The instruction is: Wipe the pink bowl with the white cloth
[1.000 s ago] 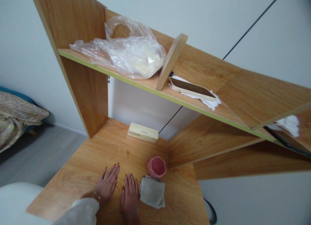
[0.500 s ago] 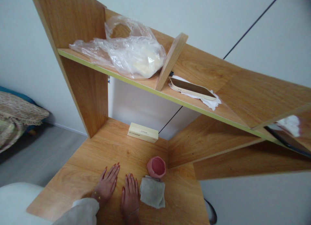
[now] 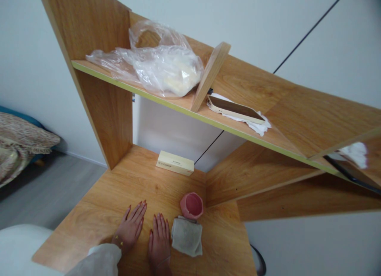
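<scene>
My left hand [image 3: 129, 229] lies flat on the wooden desk [image 3: 98, 204], its fingers stretched out and holding nothing. To its right my right hand [image 3: 160, 242] also rests palm down with straight fingers, nothing in it. Just beside the right hand is a folded grey cloth [image 3: 187, 236]. A pink faceted pot [image 3: 192, 205] stands behind the cloth, close against it. Farther back on the desk sits a long cream box [image 3: 175, 163].
Above the desk runs a shelf [image 3: 137, 94] carrying a clear plastic bag [image 3: 169, 71], an upright divider [image 3: 212, 75] and a phone [image 3: 236, 108] on white tissue. A white rounded seat [image 3: 26, 248] is at lower left, a fringed blanket [image 3: 26, 137] farther back.
</scene>
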`<state>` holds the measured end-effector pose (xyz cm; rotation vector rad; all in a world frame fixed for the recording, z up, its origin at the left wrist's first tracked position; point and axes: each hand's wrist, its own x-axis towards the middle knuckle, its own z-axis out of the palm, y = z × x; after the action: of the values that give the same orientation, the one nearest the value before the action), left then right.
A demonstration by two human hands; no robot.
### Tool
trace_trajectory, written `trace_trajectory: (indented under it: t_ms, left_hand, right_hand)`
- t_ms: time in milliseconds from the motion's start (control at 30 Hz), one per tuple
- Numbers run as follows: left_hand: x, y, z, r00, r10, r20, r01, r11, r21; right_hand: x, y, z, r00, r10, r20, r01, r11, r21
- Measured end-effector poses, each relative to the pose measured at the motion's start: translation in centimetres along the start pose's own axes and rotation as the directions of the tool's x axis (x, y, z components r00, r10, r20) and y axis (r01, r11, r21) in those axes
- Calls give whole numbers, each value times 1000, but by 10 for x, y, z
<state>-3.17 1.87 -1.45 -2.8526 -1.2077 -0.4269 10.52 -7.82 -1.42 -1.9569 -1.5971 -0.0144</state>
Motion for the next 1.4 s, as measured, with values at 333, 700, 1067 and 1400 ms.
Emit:
trace_trajectory:
  t_ms: [333, 700, 1067, 1400]
  left_hand:
    - [0, -2, 5, 1000, -3, 1, 3, 1000, 16]
    - [1, -1, -4, 1000, -8, 27, 8, 1000, -9]
    - [0, -1, 4, 1000, -5, -29, 6, 1000, 13]
    - [0, -2, 6, 998, 5, -58, -4, 1000, 10]
  right_hand:
    - [-1, 2, 5, 999, -9, -36, 9, 1000, -2]
    - [-1, 3, 6, 999, -11, -34, 10, 1000, -8]
    - [0, -1, 1, 999, 7, -36, -6, 999, 34]
    - [9, -5, -22, 997, -45, 62, 45, 999, 6]
